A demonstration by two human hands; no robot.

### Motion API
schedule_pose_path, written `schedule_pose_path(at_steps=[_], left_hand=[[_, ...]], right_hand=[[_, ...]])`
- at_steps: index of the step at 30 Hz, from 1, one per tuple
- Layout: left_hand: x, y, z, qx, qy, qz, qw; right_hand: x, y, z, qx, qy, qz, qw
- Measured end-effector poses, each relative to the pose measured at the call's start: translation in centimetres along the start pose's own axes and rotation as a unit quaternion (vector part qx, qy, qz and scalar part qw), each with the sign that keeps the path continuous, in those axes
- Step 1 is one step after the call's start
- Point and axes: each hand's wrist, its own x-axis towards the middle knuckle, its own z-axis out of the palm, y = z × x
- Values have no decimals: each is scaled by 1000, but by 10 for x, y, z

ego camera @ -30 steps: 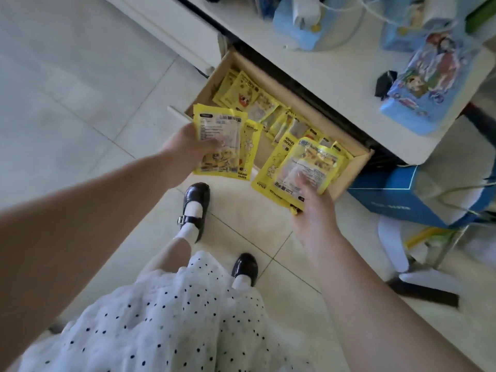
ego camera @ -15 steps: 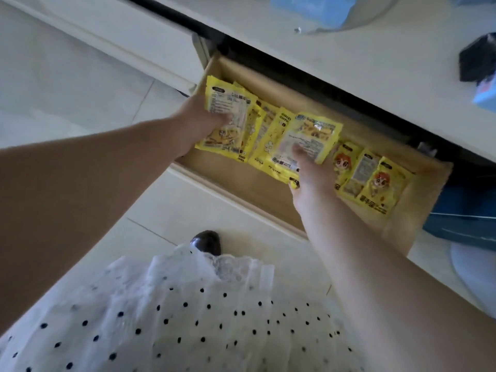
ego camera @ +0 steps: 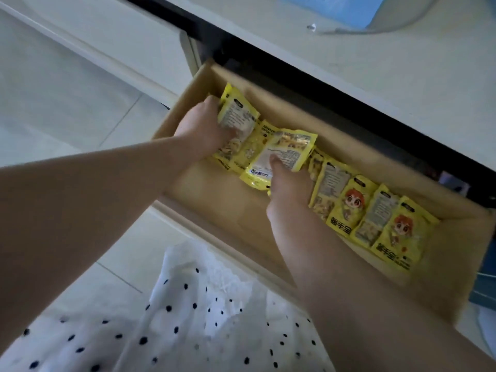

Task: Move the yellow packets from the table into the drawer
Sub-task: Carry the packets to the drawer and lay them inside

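Note:
The wooden drawer [ego camera: 236, 210] stands pulled out below the white table [ego camera: 402, 84]. My left hand [ego camera: 200, 127] grips a small stack of yellow packets [ego camera: 237, 118] low inside the drawer's left end. My right hand [ego camera: 288, 189] holds another stack of yellow packets [ego camera: 284, 151] just to the right of it, thumb on top. Several more yellow packets [ego camera: 370, 213] with a cartoon face lie in a row along the drawer's right half.
A blue object [ego camera: 346, 6] and a clear round rim sit on the table top above the drawer. A white cabinet front [ego camera: 88, 30] runs along the left. My white dotted skirt [ego camera: 174, 331] fills the bottom, over pale floor tiles.
Both hands have carried their packet stacks from above the drawer's front down into it. The view has tilted closer over the drawer.

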Motion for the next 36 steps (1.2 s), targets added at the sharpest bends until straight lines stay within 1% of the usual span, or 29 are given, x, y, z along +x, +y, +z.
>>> schedule_pose_path(at_steps=[2,4,6,8,10,11,12,13,15,17,20,23,25,26,27,28,29,30,31,32,33,36], left_hand=[[-3,3,10,67,22,50,996],[-7,5,18,164,53,117,978],[-9,4,23,241,84,211,943],[-11,-3,23,282,95,322,899],[-12,-13,26,280,54,412,865],[-13,-18,27,286,12,437,853],[-15,-19,29,304,-26,445,842],[-18,-19,30,332,-51,439,834],[-18,-21,35,390,-99,399,824],[-20,-19,39,429,-116,372,815],[-22,-14,41,437,-118,358,816],[-25,-7,36,424,-140,345,825],[-27,0,25,354,-142,355,854],[-29,3,16,294,-136,354,878],[-31,5,8,217,-135,334,907],[-32,5,-1,131,-147,291,936],[-35,6,-10,47,-169,230,957],[-36,4,-17,-35,-197,166,965],[-36,0,-23,-106,-217,111,964],[-34,-5,-28,-145,-227,70,960],[-33,-9,-34,-149,-235,48,959],[-29,-25,-43,-64,-250,47,965]], right_hand=[[0,-1,-1,10,1,-1,1000],[-5,-2,-1,16,3,-8,1000],[-9,-2,1,40,10,-22,999],[-10,-2,3,59,25,-34,997],[-10,-1,2,61,30,-34,997],[-10,0,1,60,27,-35,997],[-10,0,1,60,27,-37,997],[-9,1,1,61,30,-41,997],[-11,0,-2,58,37,-47,997],[-13,0,-8,54,35,-44,997],[-19,1,-24,65,29,-37,997],[-29,6,-37,107,15,-19,994],[-38,8,-42,131,-21,-7,991],[-42,9,-42,137,-39,0,990],[-44,9,-41,137,-59,9,989],[-46,10,-39,132,-75,20,988],[-47,10,-36,133,-94,32,986],[-48,10,-31,134,-116,47,983],[-49,9,-25,130,-142,59,980],[-51,9,-19,116,-165,64,977],[-53,10,-12,90,-191,66,975],[-54,15,9,14,-257,46,965]])
